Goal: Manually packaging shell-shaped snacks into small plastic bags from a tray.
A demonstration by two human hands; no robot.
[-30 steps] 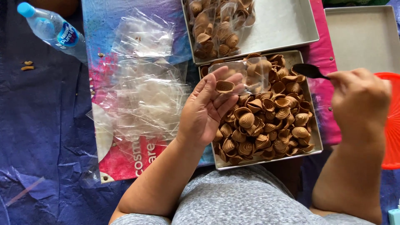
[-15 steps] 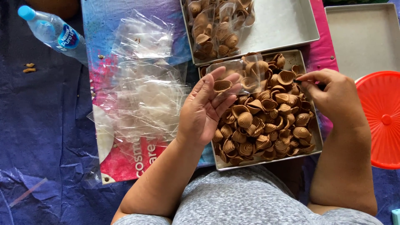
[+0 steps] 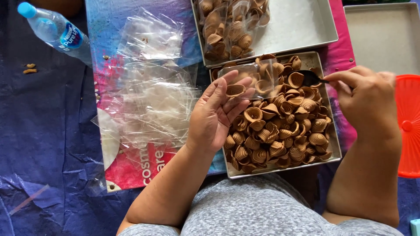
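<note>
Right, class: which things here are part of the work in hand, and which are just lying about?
In use:
left hand holding a clear bag
right hand holding a dark spoon
tray of shell-shaped snacks

Lying about:
water bottle
red lid
empty tray
crumbs

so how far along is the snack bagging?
Done: several filled bags lie in the upper tray. In hand: the left hand holds a small clear bag with a few pieces inside; the right hand holds a dark spoon carrying one shell snack. Left: the near tray is mostly full, and many empty bags remain.
</note>
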